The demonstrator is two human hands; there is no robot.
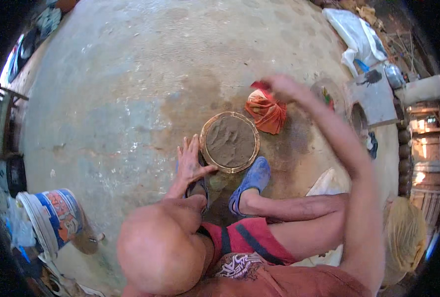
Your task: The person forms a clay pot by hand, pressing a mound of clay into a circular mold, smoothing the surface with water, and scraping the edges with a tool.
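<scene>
Between my feet and the orange-red cloth bundle (pixel 268 116) lies a round, pale-rimmed frame (pixel 204 149). Packed grey-brown clay or wet earth (pixel 230 142) fills it, its surface uneven. My left hand (pixel 190 161) presses against the frame's left side with fingers spread, the thumb reaching along the near rim. Up and to the right, my right hand (pixel 281 88) is smeared by motion. Its fingers appear closed on the gathered red end of the bundle, whose folds spread just below the hand. What the bundle contains is hidden.
Blue clogs (pixel 257 174) are on my feet, close to the frame. A white-and-blue bucket (pixel 56 218) stands at left. At right are a grey slab (pixel 374 96), white plastic sheeting (pixel 353 34) and a yellowish sack (pixel 403 237). The concrete floor (pixel 116 89) has damp patches.
</scene>
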